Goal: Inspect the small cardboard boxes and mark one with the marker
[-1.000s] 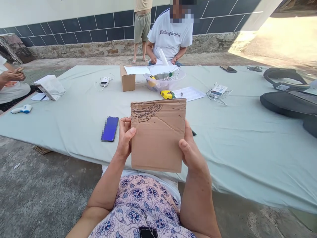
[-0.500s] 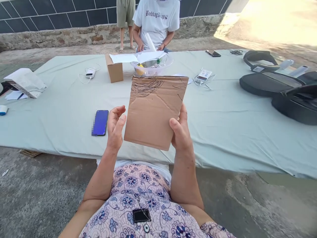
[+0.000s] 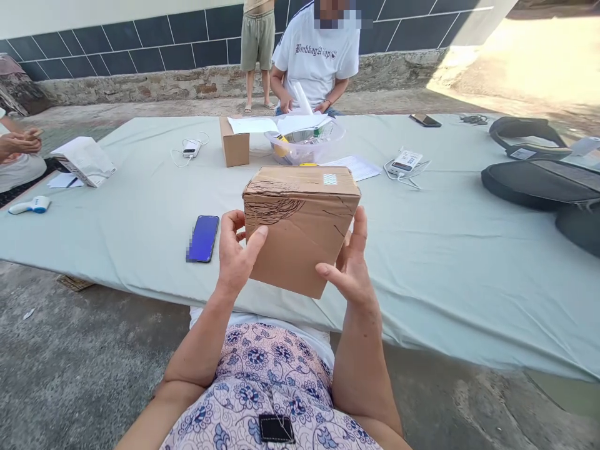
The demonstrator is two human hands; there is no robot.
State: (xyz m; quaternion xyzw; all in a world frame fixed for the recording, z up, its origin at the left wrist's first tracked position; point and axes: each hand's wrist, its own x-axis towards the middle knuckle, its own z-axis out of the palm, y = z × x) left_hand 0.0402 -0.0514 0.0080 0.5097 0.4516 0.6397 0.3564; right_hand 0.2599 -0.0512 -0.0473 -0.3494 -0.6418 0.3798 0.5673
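A brown cardboard box (image 3: 295, 244) is held up in front of me over the near edge of the table. Dark scribbled lines mark its near face at the upper left, and a small patterned sticker shows on its top. My left hand (image 3: 239, 253) grips the left side, thumb on the near face and fingers partly hidden behind. On the right side, my right hand (image 3: 351, 265) holds the box with its thumb on the lower near face. A phone (image 3: 204, 239) with a blue screen lies on the cloth left of my left hand.
The table has a pale green cloth (image 3: 140, 206). Behind the box stand a smaller cardboard box (image 3: 235, 149) and a clear plastic basin (image 3: 304, 150) with papers on it. Power banks with cables (image 3: 405, 162) lie around; black headgear (image 3: 525, 184) sits right. A person (image 3: 316, 62) sits opposite.
The box has tipped so its top face now shows. My left hand, apart from the box before, has closed on its left side. The view has shifted a little left and up.
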